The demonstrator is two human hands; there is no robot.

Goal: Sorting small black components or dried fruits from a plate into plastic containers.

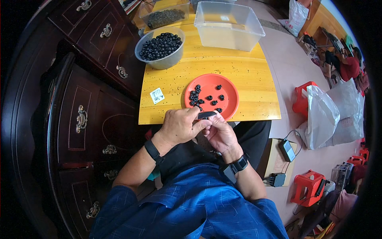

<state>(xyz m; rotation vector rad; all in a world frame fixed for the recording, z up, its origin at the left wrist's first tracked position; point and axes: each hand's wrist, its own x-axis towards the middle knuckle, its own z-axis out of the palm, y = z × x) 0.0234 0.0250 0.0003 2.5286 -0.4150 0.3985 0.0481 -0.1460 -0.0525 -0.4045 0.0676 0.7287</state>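
My left hand (pixel 179 125) and my right hand (pixel 223 135) meet at the front edge of the yellow table, their fingers closed in a pinch. Between their fingertips is a flat dark piece with a curved edge (pixel 207 114); its lower part and anything behind it are hidden by the fingers. Just beyond my hands stands a round red-orange plate (pixel 229 93). Small black ring-shaped parts with holes (pixel 194 95) lie on it, bunched at its left side and scattered singly toward the right.
A translucent round tub (pixel 159 63) heaped with black parts stands at the table's (pixel 254 95) back left. Behind are a clear bin of dark parts (pixel 165 16) and a clear plastic box (pixel 227 38). Dark wooden drawers (pixel 95 115) border the left; red stools (pixel 307 187) stand right.
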